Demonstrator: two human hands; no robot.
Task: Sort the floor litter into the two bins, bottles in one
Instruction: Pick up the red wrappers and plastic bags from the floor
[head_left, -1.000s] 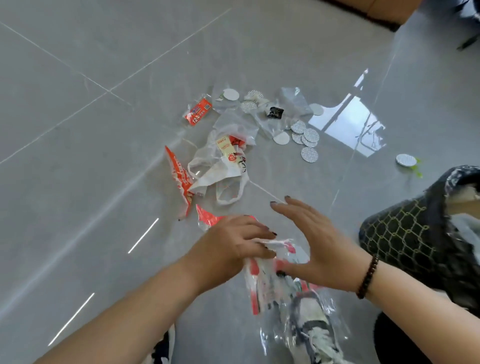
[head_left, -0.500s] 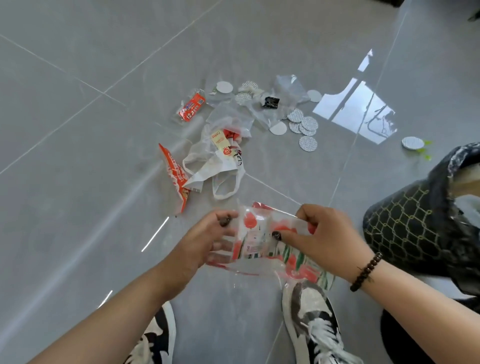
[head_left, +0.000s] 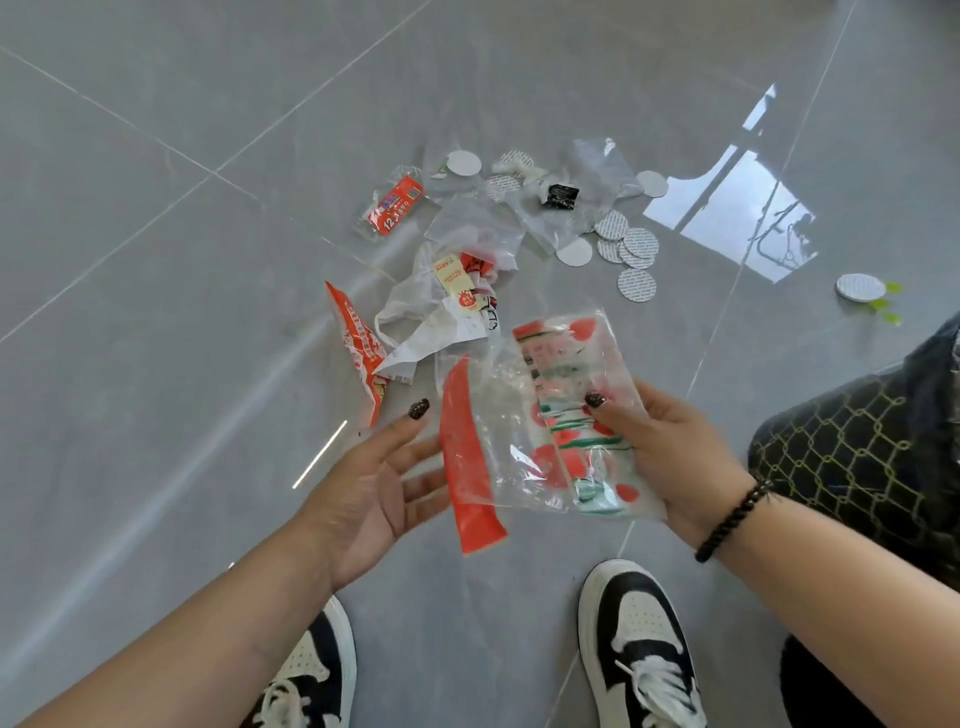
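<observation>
A clear plastic wrapper (head_left: 550, 421) with red and green print hangs above the floor between my hands. My right hand (head_left: 670, 457) grips its right edge, thumb on top. My left hand (head_left: 379, 483) is palm up with fingers spread, beside the wrapper's red strip; I cannot tell whether it touches it. On the grey floor beyond lie an orange wrapper (head_left: 358, 353), a white plastic bag (head_left: 441, 322), a red packet (head_left: 392, 208), clear bags (head_left: 597, 176) and several round white discs (head_left: 631, 249). A black wire-mesh bin (head_left: 852, 457) stands at the right. No bottle is in view.
One more disc (head_left: 860, 287) with green bits lies apart at the right, near a bright window reflection (head_left: 737, 213). My two black-and-white shoes (head_left: 634, 649) stand right below my hands. Bare grey tiles stretch to the left and back.
The wrapper came up off the floor. Both hands pinched it, then my left hand let go and turned palm up. My right hand still holds it, spread wider.
</observation>
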